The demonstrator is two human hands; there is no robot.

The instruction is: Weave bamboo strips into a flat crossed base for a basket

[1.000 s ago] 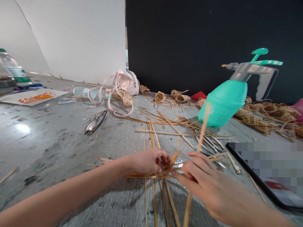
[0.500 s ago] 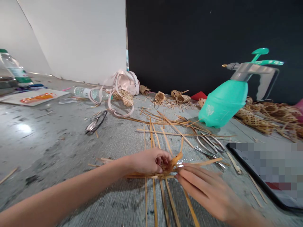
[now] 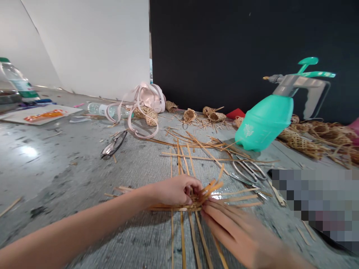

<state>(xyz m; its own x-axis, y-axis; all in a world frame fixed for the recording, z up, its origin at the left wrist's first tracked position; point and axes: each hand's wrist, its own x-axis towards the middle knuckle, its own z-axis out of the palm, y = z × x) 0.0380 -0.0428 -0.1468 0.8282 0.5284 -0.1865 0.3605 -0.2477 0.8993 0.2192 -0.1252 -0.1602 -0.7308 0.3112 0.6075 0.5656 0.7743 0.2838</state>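
Between my hands lies a partly woven piece of flat bamboo strips (image 3: 193,220), with strips sticking out on every side. My left hand (image 3: 179,189) is curled over its middle, fingers closed on the weave. A few strips (image 3: 213,187) are bent up and lean to the right just beside those fingers. My right hand (image 3: 234,220) presses against the right edge of the weave with its fingers held together, around the base of the bent strips. What its fingertips grip is partly hidden.
A green spray bottle (image 3: 265,123) stands behind on the right. Scissors (image 3: 249,170) and loose strips lie near it. A blurred-out tablet-like device (image 3: 322,209) is at right. Eyeglasses (image 3: 113,145), a pink bag (image 3: 151,98) and small woven baskets (image 3: 190,115) lie farther back.
My right hand has slid a little to the left, closer to my left hand. More strips now stand bent beside the left fingers, and strips on the right show fanned out.
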